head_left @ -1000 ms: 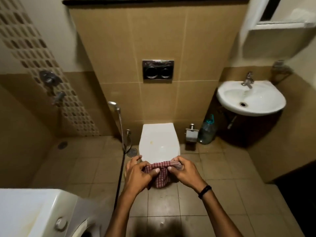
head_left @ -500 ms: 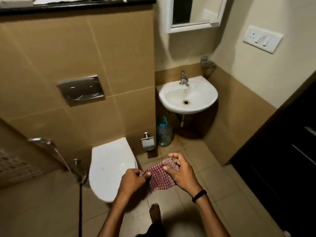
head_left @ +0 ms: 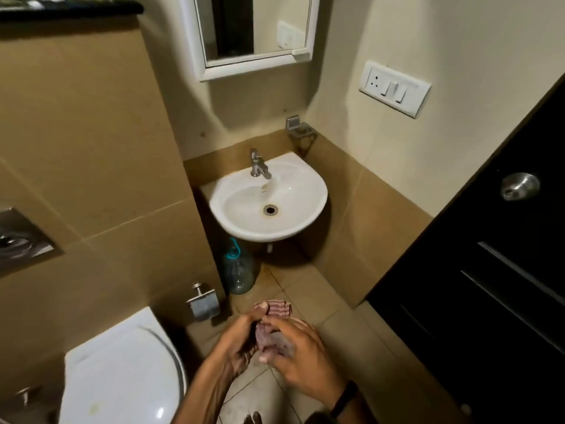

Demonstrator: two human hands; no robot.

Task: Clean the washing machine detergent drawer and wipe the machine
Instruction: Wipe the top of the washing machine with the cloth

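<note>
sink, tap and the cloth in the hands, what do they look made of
Sink: white glazed ceramic by the look, smooth and glossy with soft highlights. Tap: metal, likely chrome-plated, grey and reflective. Cloth: thin woven fabric, probably cotton, red-and-white check, bunched softly between the left hand and right hand.

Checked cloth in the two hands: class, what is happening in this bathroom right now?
A person stands facing a white wall basin, holding a red checked cloth bunched between the left hand and right hand. The tap is not visibly running. The toilet lid is closed. No washing machine is in view.
</note>
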